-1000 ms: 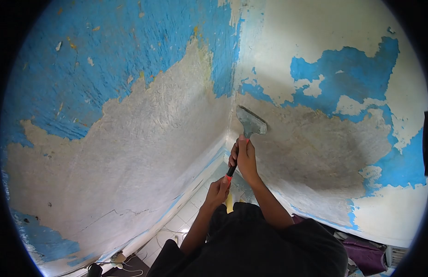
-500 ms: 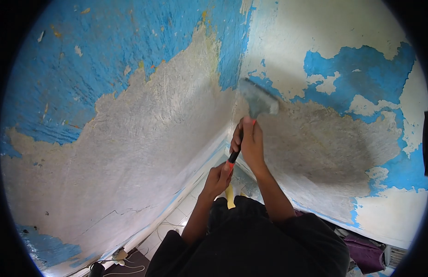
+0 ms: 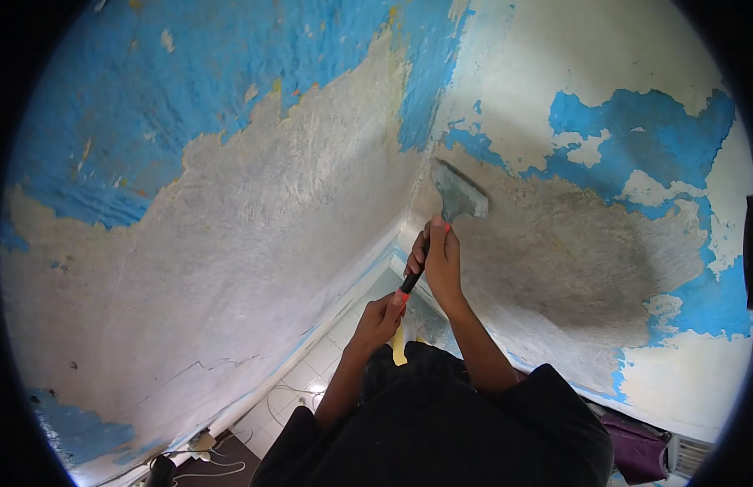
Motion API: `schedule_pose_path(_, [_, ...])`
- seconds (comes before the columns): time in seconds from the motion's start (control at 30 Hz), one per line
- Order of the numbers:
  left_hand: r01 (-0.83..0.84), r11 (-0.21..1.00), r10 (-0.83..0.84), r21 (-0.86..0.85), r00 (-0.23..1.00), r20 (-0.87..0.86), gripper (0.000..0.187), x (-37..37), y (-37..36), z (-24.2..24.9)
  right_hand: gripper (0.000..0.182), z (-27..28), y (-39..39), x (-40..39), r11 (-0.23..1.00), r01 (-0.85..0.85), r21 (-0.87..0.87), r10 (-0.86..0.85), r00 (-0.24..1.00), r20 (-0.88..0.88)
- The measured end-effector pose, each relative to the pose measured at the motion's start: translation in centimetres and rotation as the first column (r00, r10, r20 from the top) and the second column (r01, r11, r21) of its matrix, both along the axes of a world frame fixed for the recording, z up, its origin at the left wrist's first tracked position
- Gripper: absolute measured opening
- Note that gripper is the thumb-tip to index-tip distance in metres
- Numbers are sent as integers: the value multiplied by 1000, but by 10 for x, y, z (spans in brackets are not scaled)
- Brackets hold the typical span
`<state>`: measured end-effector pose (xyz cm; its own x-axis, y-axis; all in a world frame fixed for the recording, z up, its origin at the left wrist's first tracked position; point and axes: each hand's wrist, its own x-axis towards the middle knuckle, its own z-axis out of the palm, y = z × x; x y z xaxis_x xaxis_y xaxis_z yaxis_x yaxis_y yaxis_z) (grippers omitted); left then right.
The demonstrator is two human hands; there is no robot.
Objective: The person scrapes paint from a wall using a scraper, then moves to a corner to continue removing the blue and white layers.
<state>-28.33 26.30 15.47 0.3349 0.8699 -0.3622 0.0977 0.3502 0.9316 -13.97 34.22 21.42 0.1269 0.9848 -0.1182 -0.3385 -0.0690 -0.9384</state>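
A long-handled wall scraper (image 3: 459,197) with a wide grey blade and a black and red handle is held in both my hands. My right hand (image 3: 436,256) wraps the upper handle just below the blade. Lower down, my left hand (image 3: 380,318) closes round the red end of the handle. The blade lies close against the right wall (image 3: 555,252), near the corner and just below the ragged edge of blue and white paint. Bare grey plaster shows around and beneath it.
On the left wall (image 3: 255,219), blue paint stands above a broad scraped grey patch. A yellow strip (image 3: 400,347) hangs near my waist above the tiled floor (image 3: 320,357). Cables (image 3: 222,471) lie at lower left. Purple fabric (image 3: 636,446) and a vent grille (image 3: 691,456) sit at lower right.
The scraper blade has slid a little down the right wall, away from the paint edge. Both hands keep their hold, and the view has shifted slightly.
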Motion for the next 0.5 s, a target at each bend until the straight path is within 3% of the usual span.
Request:
schedule_pose_path(0.07, [10, 1000, -9, 29, 999, -47, 51, -3, -4, -7, 45, -13, -4, -1, 999, 11, -43, -12, 999, -32])
schedule_pose_path(0.2, [-12, 985, 16, 170, 1000, -23, 58, 6, 11, 19, 44, 28, 7, -1, 998, -9, 69, 9, 1000, -3])
schedule_pose_path(0.27, [-26, 994, 28, 109, 999, -17, 54, 5, 5, 16, 44, 42, 10, -1, 996, -10, 88, 9, 1000, 14])
schedule_pose_path(0.37, [-30, 998, 32, 48, 999, -35, 52, 2, -9, -11, 44, -6, -1, 0, 1000, -13, 1, 13, 1000, -3])
schedule_pose_path(0.5, [-28, 999, 31, 38, 997, -71, 53, -1, -7, 3, 44, -2, -5, -1, 1000, -15, -17, 14, 1000, -17])
